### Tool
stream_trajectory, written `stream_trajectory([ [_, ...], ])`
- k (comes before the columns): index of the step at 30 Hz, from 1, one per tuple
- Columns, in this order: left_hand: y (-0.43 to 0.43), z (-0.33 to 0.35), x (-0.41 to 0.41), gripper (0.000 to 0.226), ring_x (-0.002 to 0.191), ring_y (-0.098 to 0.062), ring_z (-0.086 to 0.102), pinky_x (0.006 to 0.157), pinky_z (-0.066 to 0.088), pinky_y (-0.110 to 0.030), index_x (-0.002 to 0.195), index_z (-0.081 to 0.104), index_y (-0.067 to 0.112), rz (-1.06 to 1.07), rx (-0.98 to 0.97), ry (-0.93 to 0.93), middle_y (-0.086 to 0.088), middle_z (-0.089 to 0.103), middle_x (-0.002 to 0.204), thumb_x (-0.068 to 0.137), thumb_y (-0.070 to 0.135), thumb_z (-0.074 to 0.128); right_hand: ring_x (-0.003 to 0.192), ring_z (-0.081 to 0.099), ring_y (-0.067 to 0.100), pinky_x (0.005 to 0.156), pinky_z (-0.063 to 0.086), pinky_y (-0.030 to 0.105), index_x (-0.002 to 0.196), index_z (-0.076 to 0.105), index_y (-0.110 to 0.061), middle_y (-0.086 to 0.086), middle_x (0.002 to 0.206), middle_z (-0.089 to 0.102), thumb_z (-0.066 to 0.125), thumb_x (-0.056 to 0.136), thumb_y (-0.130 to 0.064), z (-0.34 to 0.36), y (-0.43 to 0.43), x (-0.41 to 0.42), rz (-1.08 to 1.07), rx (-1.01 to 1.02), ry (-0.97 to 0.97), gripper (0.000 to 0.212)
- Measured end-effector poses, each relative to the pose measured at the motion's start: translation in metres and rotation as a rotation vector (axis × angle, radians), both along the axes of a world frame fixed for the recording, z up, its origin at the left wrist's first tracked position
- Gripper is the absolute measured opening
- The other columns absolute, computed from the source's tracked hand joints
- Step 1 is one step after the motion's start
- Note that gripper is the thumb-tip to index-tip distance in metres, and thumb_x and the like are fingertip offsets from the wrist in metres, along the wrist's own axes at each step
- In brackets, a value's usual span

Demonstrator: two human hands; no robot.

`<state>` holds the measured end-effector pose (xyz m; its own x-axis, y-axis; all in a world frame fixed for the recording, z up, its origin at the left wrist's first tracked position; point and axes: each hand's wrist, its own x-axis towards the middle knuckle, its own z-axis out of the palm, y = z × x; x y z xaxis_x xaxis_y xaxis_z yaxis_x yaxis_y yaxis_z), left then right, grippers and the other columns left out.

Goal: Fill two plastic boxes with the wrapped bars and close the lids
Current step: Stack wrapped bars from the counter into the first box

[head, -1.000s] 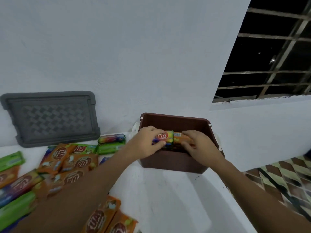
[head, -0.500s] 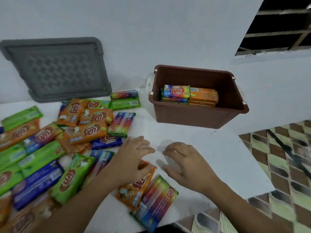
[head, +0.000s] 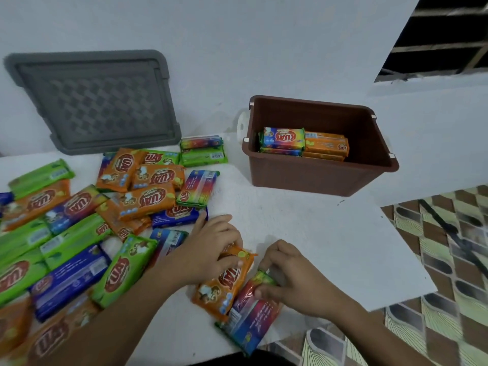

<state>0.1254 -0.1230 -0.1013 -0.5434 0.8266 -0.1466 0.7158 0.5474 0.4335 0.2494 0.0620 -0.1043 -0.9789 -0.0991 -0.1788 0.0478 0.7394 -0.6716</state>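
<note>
A brown plastic box (head: 317, 178) stands open at the back right of the white table, with a rainbow bar (head: 282, 138) and orange bars (head: 326, 146) stacked inside. My left hand (head: 211, 249) grips the top end of an orange wrapped bar (head: 224, 283) near the table's front edge. Beside it, my right hand (head: 290, 278) pinches the top of a rainbow wrapped bar (head: 250, 318). A grey lid (head: 97, 101) leans on the wall at the back left. Only one box is in view.
Several loose wrapped bars (head: 79, 233) in orange, green, blue and rainbow cover the left half of the table (head: 317, 233). The table's right edge drops to a patterned tile floor (head: 449, 260). A dark barred window (head: 443, 35) is at the top right.
My hands left the box, where they set two bars, and came down to the front of the table. Each has closed on a bar there. The view tilted downward.
</note>
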Motion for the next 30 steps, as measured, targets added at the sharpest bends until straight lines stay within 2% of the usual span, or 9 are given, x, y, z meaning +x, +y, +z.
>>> stream_trajectory([
  [2, 0.000, 0.005, -0.001, 0.031, 0.139, -0.004, 0.019, 0.118, -0.004, -0.040, 0.105, 0.056, 0.028, -0.003, 0.045, -0.035, 0.015, 0.053, 0.123, 0.085, 0.052, 0.051, 0.087, 0.048, 0.001, 0.073, 0.041, 0.018, 0.089, 0.050, -0.032, -0.015, 0.094, 0.049, 0.073, 0.078, -0.040, 0.005, 0.003, 0.000, -0.045, -0.085, -0.047, 0.026],
  [4, 0.002, 0.015, -0.002, 0.026, 0.120, -0.003, 0.044, 0.112, 0.026, -0.037, 0.098, 0.054, 0.029, 0.030, 0.129, -0.122, 0.015, 0.057, 0.106, 0.084, 0.050, 0.055, 0.084, 0.061, 0.009, 0.071, 0.052, 0.027, 0.091, 0.049, -0.026, -0.007, 0.091, 0.062, 0.071, 0.082, -0.033, 0.012, 0.011, -0.001, -0.109, -0.210, -0.121, 0.024],
  [5, 0.003, 0.020, -0.002, 0.018, 0.104, -0.001, 0.054, 0.098, 0.044, -0.034, 0.094, 0.054, 0.029, 0.068, 0.184, -0.190, 0.014, 0.059, 0.097, 0.085, 0.043, 0.061, 0.086, 0.066, 0.014, 0.073, 0.057, 0.033, 0.093, 0.048, -0.025, -0.002, 0.093, 0.067, 0.069, 0.084, -0.031, 0.016, 0.015, 0.000, -0.142, -0.278, -0.151, 0.024],
  [7, 0.007, 0.033, -0.003, 0.017, 0.083, -0.004, 0.064, 0.071, 0.058, -0.027, 0.090, 0.055, 0.031, 0.156, 0.311, -0.298, 0.012, 0.063, 0.088, 0.084, 0.028, 0.070, 0.090, 0.070, 0.019, 0.075, 0.060, 0.040, 0.094, 0.046, -0.028, 0.003, 0.097, 0.071, 0.067, 0.087, -0.027, 0.024, 0.027, -0.001, -0.201, -0.387, -0.182, 0.021],
  [14, 0.025, 0.064, -0.016, 0.026, 0.088, -0.006, 0.063, 0.068, 0.057, -0.018, 0.099, 0.057, 0.046, 0.242, 0.303, -0.329, 0.013, 0.059, 0.100, 0.087, 0.024, 0.066, 0.095, 0.070, 0.019, 0.067, 0.060, 0.033, 0.097, 0.057, -0.026, 0.003, 0.101, 0.070, 0.064, 0.088, -0.014, 0.064, 0.063, -0.013, -0.310, -0.503, -0.167, 0.017],
  [17, 0.031, 0.082, -0.020, 0.023, 0.085, -0.011, 0.067, 0.068, 0.059, -0.024, 0.097, 0.058, 0.042, 0.294, 0.395, -0.395, 0.009, 0.061, 0.099, 0.088, 0.022, 0.065, 0.095, 0.071, 0.023, 0.065, 0.059, 0.036, 0.094, 0.063, -0.023, 0.005, 0.097, 0.071, 0.069, 0.080, -0.025, 0.088, 0.081, -0.016, -0.317, -0.565, -0.086, 0.015],
  [20, 0.040, 0.106, -0.029, 0.024, 0.084, -0.022, 0.070, 0.065, 0.061, -0.033, 0.100, 0.059, 0.035, 0.334, 0.539, -0.501, -0.005, 0.061, 0.101, 0.089, 0.015, 0.063, 0.095, 0.070, 0.024, 0.065, 0.059, 0.033, 0.095, 0.067, -0.017, 0.009, 0.095, 0.071, 0.075, 0.070, -0.042, 0.114, 0.100, -0.021, -0.332, -0.622, -0.011, 0.037],
  [25, 0.068, 0.140, -0.060, 0.030, 0.086, -0.026, 0.069, 0.071, 0.060, -0.043, 0.105, 0.065, 0.031, 0.395, 0.681, -0.614, -0.014, 0.065, 0.100, 0.090, 0.005, 0.060, 0.079, 0.071, 0.016, 0.060, 0.059, 0.029, 0.088, 0.068, -0.012, 0.011, 0.091, 0.072, 0.071, 0.070, -0.025, 0.148, 0.136, -0.045, -0.509, -0.735, 0.121, 0.023],
  [30, 0.120, 0.149, -0.094, 0.015, 0.080, -0.013, 0.067, 0.059, 0.059, -0.026, 0.096, 0.071, 0.014, 0.465, 0.731, -0.633, -0.012, 0.069, 0.097, 0.093, 0.008, 0.058, 0.084, 0.068, 0.024, 0.061, 0.061, 0.035, 0.090, 0.064, -0.008, 0.017, 0.099, 0.066, 0.068, 0.078, -0.003, 0.162, 0.171, -0.085, -0.647, -0.886, 0.153, 0.014],
])
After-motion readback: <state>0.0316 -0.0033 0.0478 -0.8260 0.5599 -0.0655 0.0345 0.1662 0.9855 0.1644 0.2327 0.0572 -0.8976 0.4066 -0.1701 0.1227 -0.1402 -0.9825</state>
